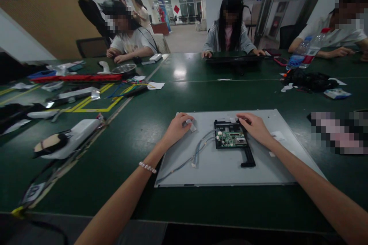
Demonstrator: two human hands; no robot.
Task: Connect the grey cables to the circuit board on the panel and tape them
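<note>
A flat grey panel [178,168] lies on the green table, with a green circuit board [231,139] in a black frame [248,157] on it. Grey cables [196,152] run from the board toward the panel's lower left corner. At the panel's upper left edge, my left hand [179,126] is closed on a small piece of clear tape [190,124]. My right hand [254,127] has its fingers pinched together at the frame's upper right corner, beside another pale strip [233,120]; what they grip is too small to make out.
On the left lie a white device [70,138], red strips [77,78], wires and a metal bowl [123,69]. Bottles [314,49], a black bundle [309,80] and a pixelated object [337,132] are at the right. People sit across the table [184,95].
</note>
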